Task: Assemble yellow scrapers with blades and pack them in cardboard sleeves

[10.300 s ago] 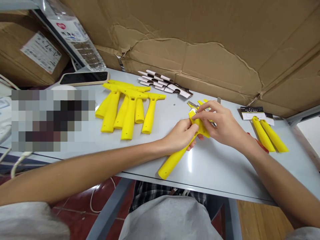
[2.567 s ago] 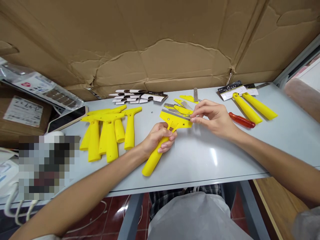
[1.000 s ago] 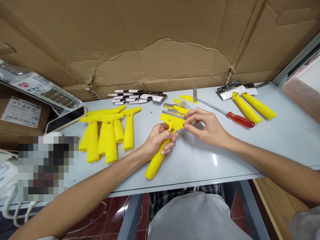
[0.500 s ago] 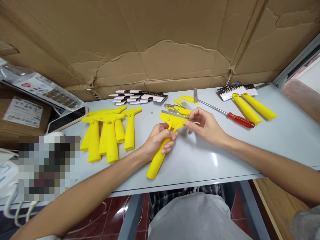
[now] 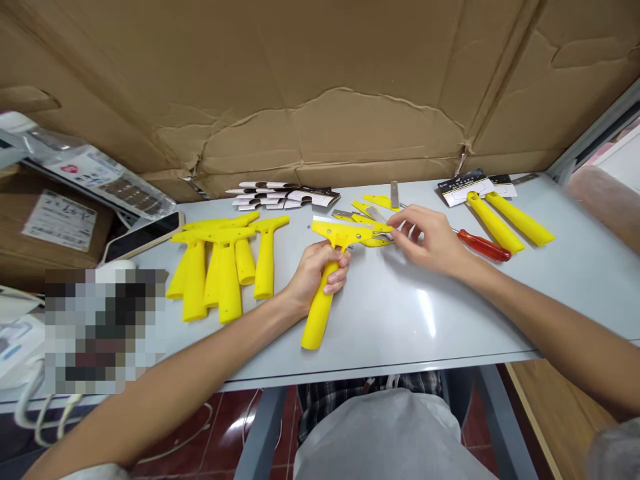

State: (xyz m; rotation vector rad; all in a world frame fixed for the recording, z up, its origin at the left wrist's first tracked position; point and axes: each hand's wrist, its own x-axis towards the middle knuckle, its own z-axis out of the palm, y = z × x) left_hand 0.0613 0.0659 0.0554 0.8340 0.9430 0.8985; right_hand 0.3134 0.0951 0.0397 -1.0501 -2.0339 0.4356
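Note:
My left hand [image 5: 320,270] is wrapped around the neck of a yellow scraper [image 5: 320,313], whose wide head points away from me. A thin metal blade edge [image 5: 330,220] shows along the top of that head, with small screws in its yellow face. To the right, my right hand [image 5: 425,237] reaches over a loose pile of yellow plates [image 5: 377,241] and metal blades [image 5: 374,213]. Its fingers are curved and slightly apart at the pile's right side; whether the fingertips touch a plate is unclear.
Several yellow scraper handles [image 5: 227,280] lie at left. Folded cards [image 5: 285,195] are at the back. A red-handled screwdriver [image 5: 484,247] and two carded yellow scrapers [image 5: 520,217] lie at right. A phone [image 5: 143,238] is far left; cardboard [image 5: 320,133] stands behind the table.
My right hand has let go of the scraper head and moved right to the pile of plates and blades. The scraper in my left hand has turned more upright, its head shifted slightly left.

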